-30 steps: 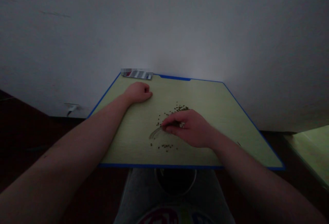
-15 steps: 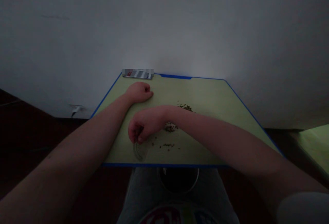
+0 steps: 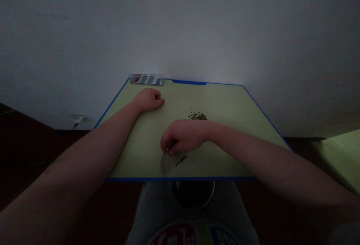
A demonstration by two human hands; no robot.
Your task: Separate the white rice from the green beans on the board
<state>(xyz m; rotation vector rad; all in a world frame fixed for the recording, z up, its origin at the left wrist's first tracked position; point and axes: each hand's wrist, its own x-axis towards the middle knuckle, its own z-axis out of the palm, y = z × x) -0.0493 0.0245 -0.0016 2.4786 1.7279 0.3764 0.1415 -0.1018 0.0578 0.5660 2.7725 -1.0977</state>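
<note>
My right hand (image 3: 184, 136) is pinched on a clear plastic protractor (image 3: 166, 163), held tilted near the front edge of the table. Its straight side touches a short line of small dark brown bits (image 3: 181, 160), which look like seeds or grains. Beyond my right wrist lies a loose pile of the same bits (image 3: 199, 116), partly covered by the hand and forearm. My left hand (image 3: 148, 100) rests closed in a loose fist on the left of the table, with nothing visible in it.
The pale yellow-green table (image 3: 225, 99) has a blue edge and stands against a wall. At its far left corner lies a flat, phone-like object (image 3: 147, 80), partly blurred out. A dark round container (image 3: 192, 194) sits between my legs, below the front edge. A plug (image 3: 80, 119) is in the wall.
My right hand has moved right with the protractor, and the scattered bits near the front are gathered into a tighter slanted line along it. My left hand stays in place; the view shifts slightly.
</note>
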